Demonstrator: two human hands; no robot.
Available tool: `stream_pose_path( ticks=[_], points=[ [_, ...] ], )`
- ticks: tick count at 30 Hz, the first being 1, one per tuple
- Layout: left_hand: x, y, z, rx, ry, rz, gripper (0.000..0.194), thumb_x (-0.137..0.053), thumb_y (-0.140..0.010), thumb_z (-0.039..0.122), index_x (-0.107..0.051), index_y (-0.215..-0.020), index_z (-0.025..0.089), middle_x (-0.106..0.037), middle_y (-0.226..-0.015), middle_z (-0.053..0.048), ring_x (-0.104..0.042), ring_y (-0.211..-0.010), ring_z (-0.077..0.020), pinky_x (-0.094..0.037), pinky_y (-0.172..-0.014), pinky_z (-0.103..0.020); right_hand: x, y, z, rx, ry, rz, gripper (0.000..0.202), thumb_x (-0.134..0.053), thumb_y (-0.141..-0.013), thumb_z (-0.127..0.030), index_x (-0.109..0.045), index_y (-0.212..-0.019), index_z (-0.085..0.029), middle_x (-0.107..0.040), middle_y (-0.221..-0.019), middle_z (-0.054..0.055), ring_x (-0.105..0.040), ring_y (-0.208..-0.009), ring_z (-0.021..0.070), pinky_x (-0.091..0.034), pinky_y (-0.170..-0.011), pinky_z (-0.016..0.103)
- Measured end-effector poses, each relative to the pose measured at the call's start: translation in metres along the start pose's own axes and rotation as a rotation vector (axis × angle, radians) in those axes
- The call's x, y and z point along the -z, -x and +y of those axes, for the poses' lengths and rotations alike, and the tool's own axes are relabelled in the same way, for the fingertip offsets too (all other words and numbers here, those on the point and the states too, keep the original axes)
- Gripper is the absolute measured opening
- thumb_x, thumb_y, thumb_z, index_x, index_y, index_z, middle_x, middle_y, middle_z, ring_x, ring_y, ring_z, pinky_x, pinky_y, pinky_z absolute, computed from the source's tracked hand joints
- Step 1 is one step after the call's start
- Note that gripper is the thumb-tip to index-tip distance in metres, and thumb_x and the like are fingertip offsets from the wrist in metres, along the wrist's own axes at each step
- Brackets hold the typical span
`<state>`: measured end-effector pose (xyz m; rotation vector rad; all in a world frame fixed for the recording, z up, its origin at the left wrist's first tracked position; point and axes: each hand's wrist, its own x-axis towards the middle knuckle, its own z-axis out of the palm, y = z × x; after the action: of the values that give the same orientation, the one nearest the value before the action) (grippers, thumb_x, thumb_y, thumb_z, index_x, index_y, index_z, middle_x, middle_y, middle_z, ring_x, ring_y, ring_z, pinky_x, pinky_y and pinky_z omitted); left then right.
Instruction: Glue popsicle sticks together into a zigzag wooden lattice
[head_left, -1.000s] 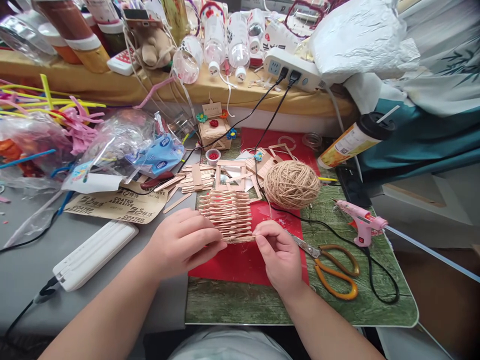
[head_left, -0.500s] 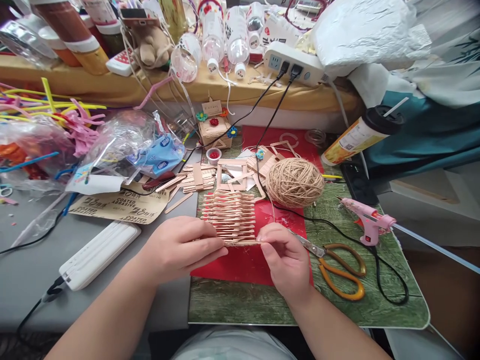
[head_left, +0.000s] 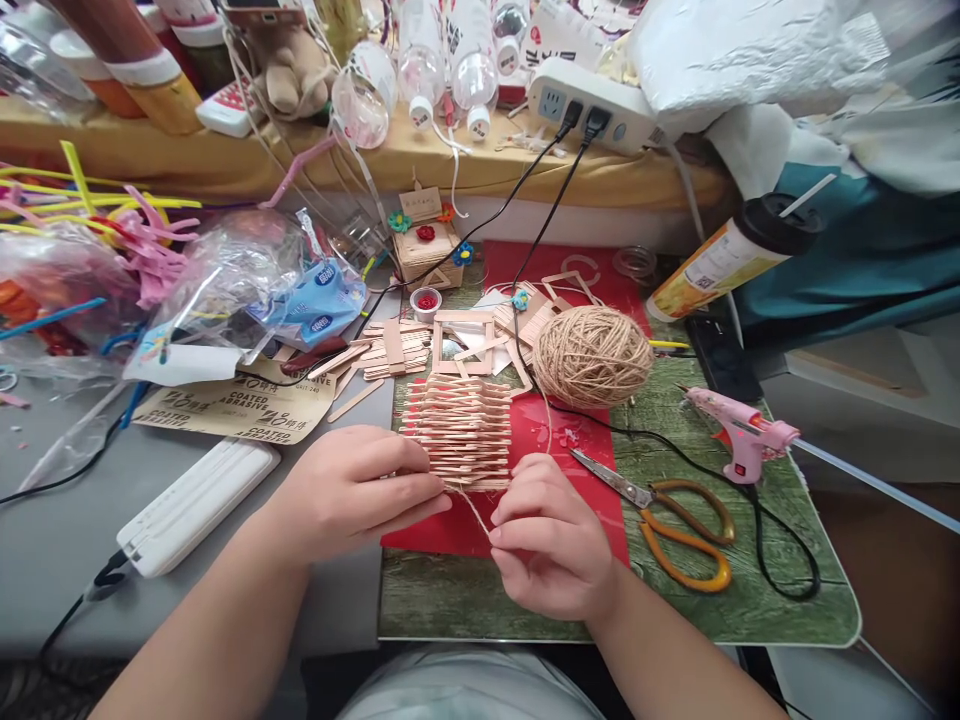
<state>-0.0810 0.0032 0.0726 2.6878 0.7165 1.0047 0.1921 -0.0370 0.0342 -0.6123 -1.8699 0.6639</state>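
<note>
A slatted piece built of stacked wooden craft sticks (head_left: 457,430) stands on a red sheet (head_left: 420,535) in front of me. My left hand (head_left: 367,490) is closed on its near left edge, fingers on the outer stick. In the fingertips of my right hand (head_left: 551,540) is a strand of twine (head_left: 474,512), pulled slantwise from the near edge of the piece. Behind that hand lies the twine ball (head_left: 594,357), with a strand running down from it. Scissors (head_left: 667,520) with orange handles rest partly open to the right.
A pink glue gun (head_left: 742,435) with a long glue stick and cable lies at right. A drink cup (head_left: 735,255) leans behind it. Loose craft sticks (head_left: 394,348), sandpaper (head_left: 232,408) and a white power strip (head_left: 199,508) are at left. Black cables cross the table.
My right hand has drawn back toward me from the stick piece's near right corner, and the twine now stretches out from the edge. My left hand stays at the left edge.
</note>
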Motion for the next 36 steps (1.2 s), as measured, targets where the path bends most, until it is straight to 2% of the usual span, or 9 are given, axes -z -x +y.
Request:
stream_pose_path(
  ticks=[5, 11, 19, 22, 25, 28, 31, 33, 36],
  points=[
    [-0.001, 0.0, 0.002, 0.005, -0.004, 0.005, 0.01, -0.08, -0.098, 0.019, -0.073, -0.106, 0.02, -0.076, -0.089, -0.002, -0.065, -0.07, -0.0122, -0.05, -0.063, -0.03, 0.001, 0.001, -0.003, -0.034, -0.007, 0.008, 0.023, -0.073, -0.087, -0.015, -0.07, -0.105, -0.028, -0.075, -0.087, 0.001, -0.065, -0.08, 0.0206, -0.056, -0.095, 0.05],
    [0.0, -0.002, 0.005, -0.03, -0.038, 0.008, 0.01, -0.08, -0.098, 0.017, -0.073, -0.105, 0.018, -0.075, -0.089, -0.001, -0.062, -0.07, -0.0113, -0.049, -0.063, -0.028, 0.007, -0.007, -0.025, -0.155, 0.033, -0.037, 0.022, -0.07, -0.092, -0.011, -0.069, -0.106, -0.027, -0.079, -0.091, -0.001, -0.07, -0.086, 0.0189, -0.047, -0.115, 0.053],
    [0.0, 0.002, 0.005, -0.006, -0.057, -0.009, 0.014, -0.081, -0.096, 0.015, -0.074, -0.108, 0.017, -0.075, -0.09, -0.004, -0.063, -0.071, -0.0135, -0.05, -0.065, -0.029, 0.003, 0.003, -0.034, -0.154, 0.142, -0.146, 0.026, -0.07, -0.093, -0.006, -0.07, -0.111, -0.025, -0.08, -0.094, 0.001, -0.069, -0.086, 0.0185, -0.048, -0.11, 0.049],
    [0.0, 0.002, 0.005, -0.007, -0.041, -0.008, 0.014, -0.081, -0.096, 0.013, -0.075, -0.108, 0.017, -0.076, -0.091, -0.004, -0.064, -0.072, -0.0133, -0.052, -0.066, -0.028, 0.01, 0.011, -0.03, -0.172, 0.11, -0.166, 0.03, -0.073, -0.094, -0.013, -0.07, -0.121, -0.024, -0.08, -0.101, 0.004, -0.07, -0.092, 0.0209, -0.051, -0.105, 0.048],
    [0.0, 0.004, 0.003, -0.017, -0.037, 0.004, 0.011, -0.079, -0.097, 0.014, -0.076, -0.107, 0.016, -0.076, -0.094, -0.005, -0.066, -0.074, -0.0133, -0.053, -0.069, -0.028, 0.039, 0.026, -0.02, -0.341, 0.103, -0.062, 0.031, -0.075, -0.097, -0.024, -0.071, -0.127, -0.025, -0.078, -0.111, 0.007, -0.071, -0.105, 0.0247, -0.055, -0.103, 0.046],
    [-0.002, 0.007, 0.0, 0.0, -0.026, -0.022, 0.013, -0.07, -0.103, 0.014, -0.077, -0.112, 0.02, -0.078, -0.097, -0.005, -0.069, -0.078, -0.0149, -0.053, -0.068, -0.028, 0.092, 0.054, -0.006, -0.638, 0.29, 0.393, 0.016, -0.067, -0.103, -0.03, -0.072, -0.118, -0.026, -0.073, -0.114, 0.008, -0.07, -0.109, 0.0247, -0.057, -0.102, 0.044],
    [-0.004, 0.006, -0.002, 0.001, -0.008, 0.008, 0.017, -0.066, -0.104, 0.014, -0.077, -0.112, 0.025, -0.078, -0.096, -0.004, -0.069, -0.074, -0.0155, -0.053, -0.064, -0.029, 0.147, 0.091, 0.005, -0.759, 0.545, 0.774, 0.035, -0.079, -0.093, -0.037, -0.066, -0.123, -0.024, -0.068, -0.12, 0.008, -0.069, -0.108, 0.0242, -0.055, -0.106, 0.047],
    [-0.004, 0.003, -0.001, -0.001, 0.0, 0.022, 0.02, -0.065, -0.104, 0.013, -0.077, -0.112, 0.026, -0.078, -0.095, -0.003, -0.068, -0.072, -0.0154, -0.052, -0.063, -0.029, 0.174, 0.113, 0.01, -0.849, 0.7, 0.809, 0.047, -0.087, -0.084, -0.041, -0.065, -0.121, -0.022, -0.066, -0.12, 0.008, -0.068, -0.106, 0.0243, -0.055, -0.106, 0.048],
    [-0.003, -0.002, 0.002, -0.024, 0.009, 0.057, 0.019, -0.063, -0.105, 0.014, -0.078, -0.109, 0.025, -0.077, -0.092, -0.003, -0.066, -0.07, -0.0148, -0.052, -0.062, -0.028, 0.194, 0.132, 0.021, -1.033, 0.753, 0.778, 0.059, -0.09, -0.079, -0.05, -0.064, -0.123, -0.02, -0.066, -0.12, 0.011, -0.069, -0.105, 0.0263, -0.057, -0.102, 0.049]
  ],
)
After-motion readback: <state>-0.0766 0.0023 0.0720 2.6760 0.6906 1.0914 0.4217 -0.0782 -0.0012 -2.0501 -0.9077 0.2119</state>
